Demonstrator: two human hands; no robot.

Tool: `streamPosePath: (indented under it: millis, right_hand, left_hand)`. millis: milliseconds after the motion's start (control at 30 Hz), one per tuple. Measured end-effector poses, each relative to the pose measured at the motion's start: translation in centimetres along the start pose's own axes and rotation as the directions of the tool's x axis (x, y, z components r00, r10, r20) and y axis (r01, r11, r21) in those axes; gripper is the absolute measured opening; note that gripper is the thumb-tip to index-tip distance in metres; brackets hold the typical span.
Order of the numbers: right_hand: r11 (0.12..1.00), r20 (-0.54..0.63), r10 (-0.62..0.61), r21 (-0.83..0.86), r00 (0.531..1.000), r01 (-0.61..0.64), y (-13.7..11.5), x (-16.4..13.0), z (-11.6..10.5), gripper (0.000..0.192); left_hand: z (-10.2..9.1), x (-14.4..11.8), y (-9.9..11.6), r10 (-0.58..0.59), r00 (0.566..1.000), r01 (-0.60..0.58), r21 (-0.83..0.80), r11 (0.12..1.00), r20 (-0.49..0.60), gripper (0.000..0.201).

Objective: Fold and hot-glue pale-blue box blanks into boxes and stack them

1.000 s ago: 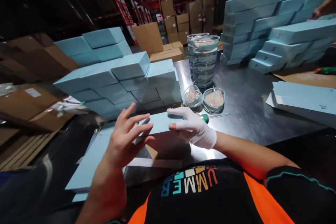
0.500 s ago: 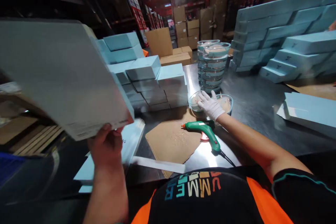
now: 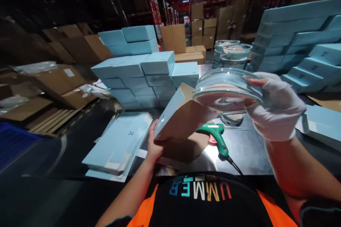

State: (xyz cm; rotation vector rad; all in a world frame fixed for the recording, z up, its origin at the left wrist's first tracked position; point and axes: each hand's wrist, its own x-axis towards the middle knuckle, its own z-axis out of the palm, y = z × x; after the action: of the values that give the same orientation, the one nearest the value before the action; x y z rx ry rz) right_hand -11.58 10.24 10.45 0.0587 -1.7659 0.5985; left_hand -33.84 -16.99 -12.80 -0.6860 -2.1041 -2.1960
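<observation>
While the gloved right hand (image 3: 275, 108) lifts a round clear dish (image 3: 227, 90) above the desk (image 3: 250, 145), its grip is closed on the dish's right rim, with the thumb on top and the fingers underneath. A tan disc fills the inside of the dish, which is held slightly tilted, just beside the open mouth of a blue box (image 3: 178, 115). The bare left hand (image 3: 154, 147) has its grip closed on the lower corner of that box, so the box is tipped up off the desk with its brown inside facing the dish; dish and box are very close, and whether they touch cannot be told. Under them lie a green glue gun (image 3: 217, 136) on its side and a sheet of brown cardboard (image 3: 186, 150). Another clear dish (image 3: 234, 118) sits on the desk behind the glue gun, and a stack of dishes (image 3: 231, 54) rises farther back. Flat unfolded blue boxes (image 3: 119, 145) are piled at the left edge, closed blue boxes (image 3: 149, 74) are stacked behind them, and more blue boxes (image 3: 295, 42) are stacked high on the right.
</observation>
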Motion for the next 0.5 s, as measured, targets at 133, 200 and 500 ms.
streamPosePath:
  millis: [133, 200, 500]
  right_hand:
    - [0.998, -0.025, -0.022, -0.066, 0.999, 0.020, -1.4, -0.2, -0.2, 0.025]
    - [0.991, -0.153, -0.068, -0.128, 0.986, 0.049, -1.4, 0.1, -0.2, 0.025]
    - [0.992, 0.419, -0.027, 0.126, 0.908, -0.029, 0.2, -1.2, 2.5, 0.025]
  left_hand:
    - [0.2, -1.5, -0.2, -0.043, 0.999, 0.040, 0.100, 0.994, 0.030, 0.107]
    - [0.5, -1.8, -0.3, -0.044, 0.998, 0.038, 0.129, 0.991, 0.041, 0.104]
    - [1.9, -2.9, -1.9, -0.012, 0.990, -0.006, 0.123, 0.992, 0.142, 0.085]
